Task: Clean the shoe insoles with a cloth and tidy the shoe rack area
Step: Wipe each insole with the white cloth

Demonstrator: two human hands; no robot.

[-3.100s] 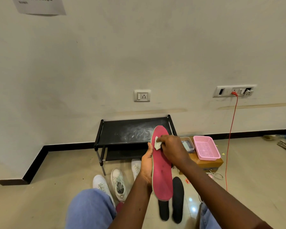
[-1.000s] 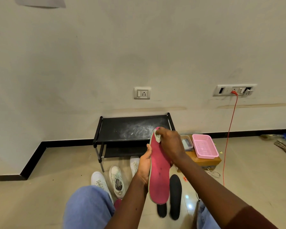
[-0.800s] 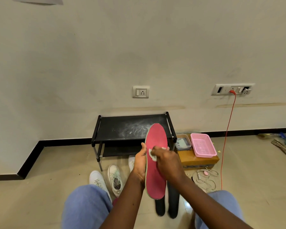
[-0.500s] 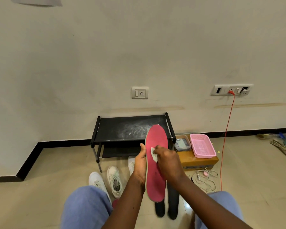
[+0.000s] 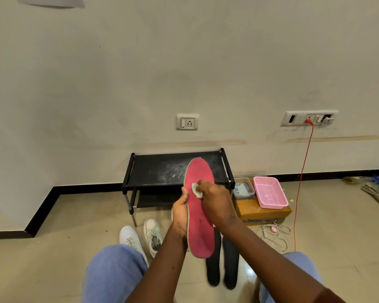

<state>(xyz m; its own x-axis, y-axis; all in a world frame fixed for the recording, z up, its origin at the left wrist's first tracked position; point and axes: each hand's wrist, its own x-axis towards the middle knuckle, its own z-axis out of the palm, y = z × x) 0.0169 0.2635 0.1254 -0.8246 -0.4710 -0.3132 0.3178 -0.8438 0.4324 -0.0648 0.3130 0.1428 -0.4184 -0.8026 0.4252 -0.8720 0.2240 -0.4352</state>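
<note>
A pink insole point(image 5: 200, 226) stands upright in front of me, toe end up. My left hand point(image 5: 181, 212) grips its left edge at mid-length. My right hand point(image 5: 216, 201) pinches a small white cloth point(image 5: 196, 189) and presses it against the upper part of the insole's face. Two black insoles point(image 5: 222, 265) lie side by side on the floor below, partly hidden by the pink one and my right forearm. The black two-tier shoe rack point(image 5: 162, 169) stands against the wall behind, with white dust smeared on its top shelf.
A pair of white sneakers point(image 5: 144, 236) sits on the floor left of my hands. To the right a brown cardboard box point(image 5: 260, 212) bears a pink basket point(image 5: 269, 192) and a clear lidded container point(image 5: 243, 190). A red cable point(image 5: 302, 171) hangs from the wall socket, white cords point(image 5: 276, 235) below.
My right hand with the cloth slid from the insole's toe tip down its face, then back up a little. The left hand kept its grip.
</note>
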